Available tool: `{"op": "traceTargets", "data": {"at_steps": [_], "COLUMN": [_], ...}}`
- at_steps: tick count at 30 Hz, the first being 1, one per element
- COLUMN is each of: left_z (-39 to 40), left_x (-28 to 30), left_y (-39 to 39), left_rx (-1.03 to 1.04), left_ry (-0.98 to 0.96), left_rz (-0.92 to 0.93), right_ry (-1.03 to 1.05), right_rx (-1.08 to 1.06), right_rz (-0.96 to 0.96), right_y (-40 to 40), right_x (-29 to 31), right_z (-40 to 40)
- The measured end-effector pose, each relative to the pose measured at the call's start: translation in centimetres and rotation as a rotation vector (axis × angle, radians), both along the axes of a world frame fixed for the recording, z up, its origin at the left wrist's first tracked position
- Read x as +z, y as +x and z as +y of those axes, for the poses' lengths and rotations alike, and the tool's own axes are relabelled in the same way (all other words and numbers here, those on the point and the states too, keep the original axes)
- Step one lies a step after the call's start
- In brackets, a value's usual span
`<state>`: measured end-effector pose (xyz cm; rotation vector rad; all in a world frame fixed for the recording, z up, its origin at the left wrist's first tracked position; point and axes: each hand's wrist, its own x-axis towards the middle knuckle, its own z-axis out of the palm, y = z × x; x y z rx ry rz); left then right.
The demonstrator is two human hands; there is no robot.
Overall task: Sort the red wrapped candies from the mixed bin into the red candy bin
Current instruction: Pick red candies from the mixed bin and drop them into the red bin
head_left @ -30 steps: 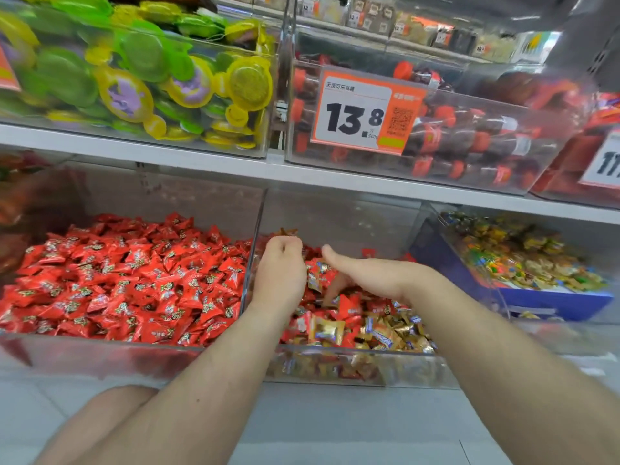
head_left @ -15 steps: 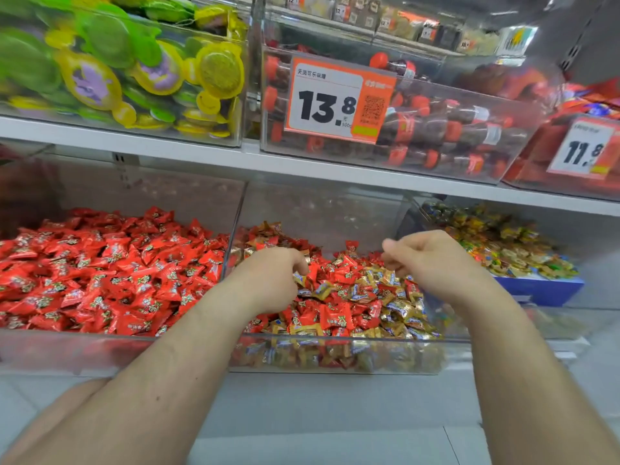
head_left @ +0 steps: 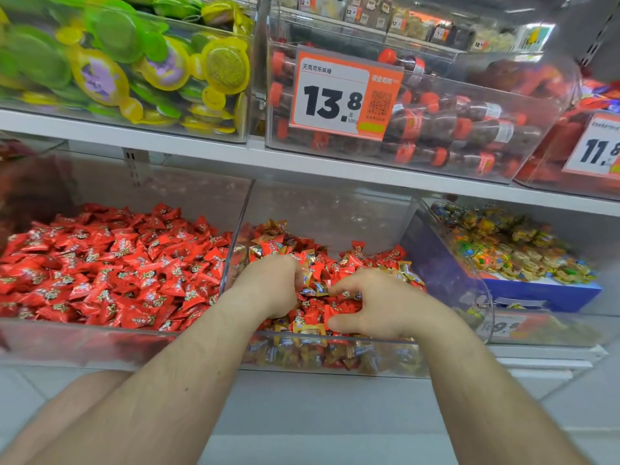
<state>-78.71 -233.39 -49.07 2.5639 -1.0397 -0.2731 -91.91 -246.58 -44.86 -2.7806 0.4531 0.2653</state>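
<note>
The person's two forearms are bare from the bottom edge of the view up to the wrists, with no sleeves or cuffs in sight. Fine hair shows along both forearms. The left hand (head_left: pixel 272 286) and the right hand (head_left: pixel 370 305) wear no gloves. No watch, band or bracelet sits on either wrist, and no ring shows on the fingers that can be seen.

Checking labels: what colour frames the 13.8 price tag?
Orange, around a white panel with black digits on the price tag; head view.
</note>
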Motion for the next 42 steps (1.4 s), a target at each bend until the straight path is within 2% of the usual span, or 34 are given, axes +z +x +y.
{"op": "traceTargets", "data": {"at_steps": [2, 5, 7, 10, 14, 17, 20, 23, 25, 27, 29, 32, 34, 36, 42], "left_z": [0.1, 0.1, -0.3, -1.1, -1.9, -2.3, -2.6, -2.3, -2.0, -1.5, -1.1, -0.7, -0.6, -0.6, -2.0], "left_x": [0.4, 1.6, 1.9, 1.7, 1.6, 1.4, 1.2, 1.2, 1.1, 1.2, 1.7, 2.7, 2.6, 2.3, 1.0], "left_y": [-0.1, -0.8, -1.1, -1.2, -1.8, -2.2, -2.2, -2.0, -1.6, -1.2, -1.0, -1.2, -1.0, -0.8, -1.3], "left_rx": [0.017, 0.018, 0.035, 0.033, -0.063, -0.087, -0.099, -0.082, -0.048, 0.001, 0.065, 0.136, 0.181, 0.187, -0.063], "left_ry": [-0.195, -0.486, -0.543, -0.405, 0.064, 0.297, 0.342, 0.295, 0.218, 0.043, -0.241, -0.597, -0.685, -0.665, -0.287], "left_rz": [0.079, 0.320, 0.467, 0.478, 0.149, 0.061, 0.047, 0.044, 0.039, 0.112, 0.339, 0.722, 0.777, 0.686, 0.116], "right_ry": [-0.021, -0.023, -0.070, -0.079, 0.039, 0.236, 0.303, 0.175, 0.029, -0.044, -0.062, -0.140, -0.200, -0.237, -0.235], "right_rx": [-0.016, -0.048, -0.067, -0.066, -0.221, -0.385, -0.444, -0.426, -0.429, -0.412, -0.371, -0.280, -0.266, -0.279, -0.337], "right_rz": [0.034, -0.012, -0.063, -0.141, -0.364, -0.515, -0.482, -0.351, -0.210, -0.041, 0.070, 0.105, 0.082, 0.056, -0.114], "right_y": [0.2, -0.1, -0.6, -1.6, -2.9, -3.5, -3.5, -2.9, -2.4, -2.0, -1.4, -0.2, 0.6, 0.9, -0.7], "right_x": [-0.7, -0.9, -0.9, -0.9, -0.4, -0.3, -0.5, -0.5, -0.2, -0.2, -0.5, -1.6, -2.4, -2.9, -2.6], "right_z": [-0.3, -1.1, -1.8, -2.7, -3.8, -4.4, -4.6, -4.1, -3.3, -2.7, -2.3, -2.1, -2.0, -2.0, -3.1]}}
